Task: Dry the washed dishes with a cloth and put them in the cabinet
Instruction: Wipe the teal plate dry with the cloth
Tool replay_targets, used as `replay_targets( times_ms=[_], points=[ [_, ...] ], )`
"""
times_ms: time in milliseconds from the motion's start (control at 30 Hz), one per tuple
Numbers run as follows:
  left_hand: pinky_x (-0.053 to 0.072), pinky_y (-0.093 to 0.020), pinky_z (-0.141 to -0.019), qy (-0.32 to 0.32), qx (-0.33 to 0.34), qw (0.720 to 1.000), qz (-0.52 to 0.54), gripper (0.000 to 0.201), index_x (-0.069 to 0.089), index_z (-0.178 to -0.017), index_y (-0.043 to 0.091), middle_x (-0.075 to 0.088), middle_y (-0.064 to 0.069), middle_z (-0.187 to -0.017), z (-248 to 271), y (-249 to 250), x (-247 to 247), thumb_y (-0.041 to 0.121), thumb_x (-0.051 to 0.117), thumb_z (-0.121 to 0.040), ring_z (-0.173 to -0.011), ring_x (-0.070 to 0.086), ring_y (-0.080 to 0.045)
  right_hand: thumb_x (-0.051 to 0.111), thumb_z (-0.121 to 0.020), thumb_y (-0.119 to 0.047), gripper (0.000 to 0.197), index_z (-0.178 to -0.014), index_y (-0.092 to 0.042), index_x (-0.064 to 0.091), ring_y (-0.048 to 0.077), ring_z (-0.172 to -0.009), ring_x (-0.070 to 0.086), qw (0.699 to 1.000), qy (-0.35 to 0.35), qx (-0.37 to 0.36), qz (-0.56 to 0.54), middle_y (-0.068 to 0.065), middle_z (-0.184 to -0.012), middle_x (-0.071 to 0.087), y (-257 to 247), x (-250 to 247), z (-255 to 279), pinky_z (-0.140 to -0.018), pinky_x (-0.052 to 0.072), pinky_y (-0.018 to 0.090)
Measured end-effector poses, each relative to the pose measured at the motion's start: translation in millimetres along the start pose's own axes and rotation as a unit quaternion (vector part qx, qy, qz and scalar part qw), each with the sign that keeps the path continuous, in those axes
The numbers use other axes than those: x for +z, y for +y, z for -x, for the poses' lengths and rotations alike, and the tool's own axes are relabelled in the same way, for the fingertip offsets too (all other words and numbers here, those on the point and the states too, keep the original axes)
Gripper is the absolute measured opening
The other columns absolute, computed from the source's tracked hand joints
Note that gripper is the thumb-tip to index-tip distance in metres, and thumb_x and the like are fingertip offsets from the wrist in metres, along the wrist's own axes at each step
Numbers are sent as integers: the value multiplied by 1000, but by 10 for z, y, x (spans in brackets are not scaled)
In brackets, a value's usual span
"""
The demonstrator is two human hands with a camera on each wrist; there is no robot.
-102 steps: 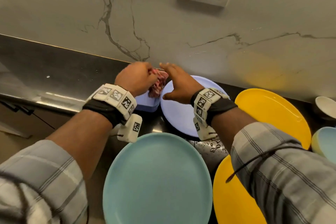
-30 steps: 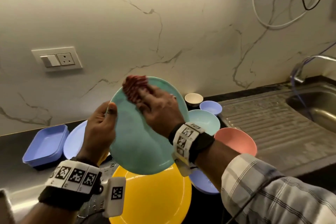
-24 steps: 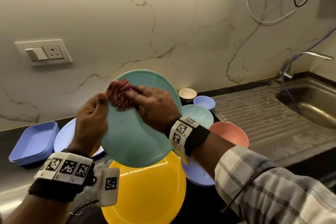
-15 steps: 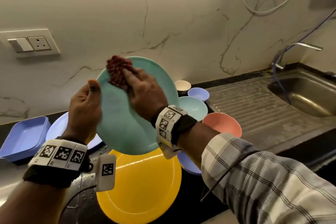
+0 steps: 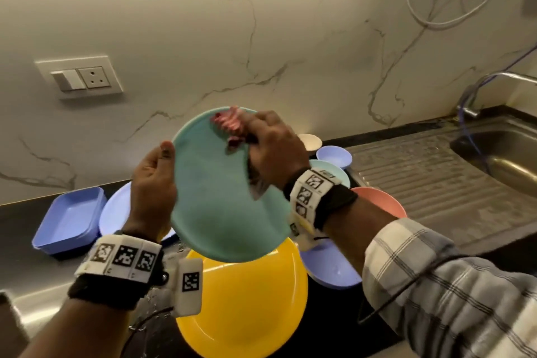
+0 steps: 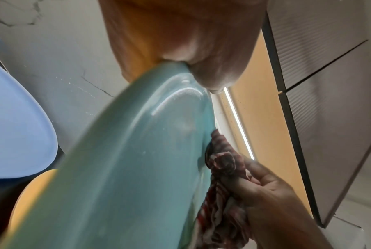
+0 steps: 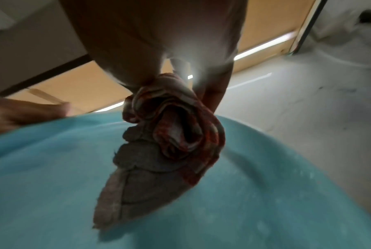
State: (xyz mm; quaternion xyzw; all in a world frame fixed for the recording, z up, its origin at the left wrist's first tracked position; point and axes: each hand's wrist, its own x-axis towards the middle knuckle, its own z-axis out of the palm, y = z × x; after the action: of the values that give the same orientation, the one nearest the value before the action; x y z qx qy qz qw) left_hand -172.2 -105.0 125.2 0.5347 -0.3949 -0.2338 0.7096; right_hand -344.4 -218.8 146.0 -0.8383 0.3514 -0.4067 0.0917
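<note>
Against marble wall (image 5: 290, 23): black counter (image 5: 334, 328), steel sink (image 5: 499, 160).

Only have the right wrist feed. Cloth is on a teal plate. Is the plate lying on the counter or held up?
Observer: Held up and tilted. The left hand grips the teal plate by its left rim, thumb on the face.
Operator: What's under it?
Observer: A yellow plate lies on the counter, beneath the teal plate's lower edge.
Operator: Where on the plate is the cloth working?
Observer: At the top far edge. The cloth is bunched in the right hand.
</note>
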Motion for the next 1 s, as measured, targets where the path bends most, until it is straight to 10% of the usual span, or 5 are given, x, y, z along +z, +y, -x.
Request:
replay_targets(
  times_ms=[233,400,667,833,1000],
  points=[
    [51,-52,-81,-37,-7,999,28,59,74,-102,22,73,-18,-100,124,-36,121,75,61,-79,-86,64,-31,52,-89,-18,62,-149,-28,40,35,-129,48,998,-65,15,22,6,-158,34,-213,161,77,-101,48,50],
    [52,-54,-98,-12,-33,998,47,56,75,-106,19,74,-17,-108,136,21,130,68,54,-88,-107,67,-40,47,-95,-39,60,-150,-17,38,37,-145,30,984,-109,-144,5,8,-162,26,-527,394,553,-117,25,56],
    [50,-69,-87,-1,-2,1000,-23,53,75,-100,22,75,-13,-93,97,-95,-22,68,54,-87,-86,67,-35,52,-98,-4,28,-123,-7,64,27,-105,57,969,-17,-244,-39,17,-121,57,-228,205,315,-96,49,37],
    [57,-54,-81,-28,28,999,-29,21,78,-101,28,78,-5,-94,155,0,26,37,60,-98,-82,69,-23,52,-90,-8,40,-125,-20,66,40,-112,57,947,19,-291,137,15,-131,60,238,-12,-130,-87,54,52],
    [57,-37,-71,18,32,999,29,19,79,-98,29,78,0,-88,144,109,-45,27,61,-95,-73,68,-18,54,-93,-24,48,-140,-32,54,37,-106,58,989,28,-98,111,3,-146,51,652,33,256,-82,52,47]
  ],
)
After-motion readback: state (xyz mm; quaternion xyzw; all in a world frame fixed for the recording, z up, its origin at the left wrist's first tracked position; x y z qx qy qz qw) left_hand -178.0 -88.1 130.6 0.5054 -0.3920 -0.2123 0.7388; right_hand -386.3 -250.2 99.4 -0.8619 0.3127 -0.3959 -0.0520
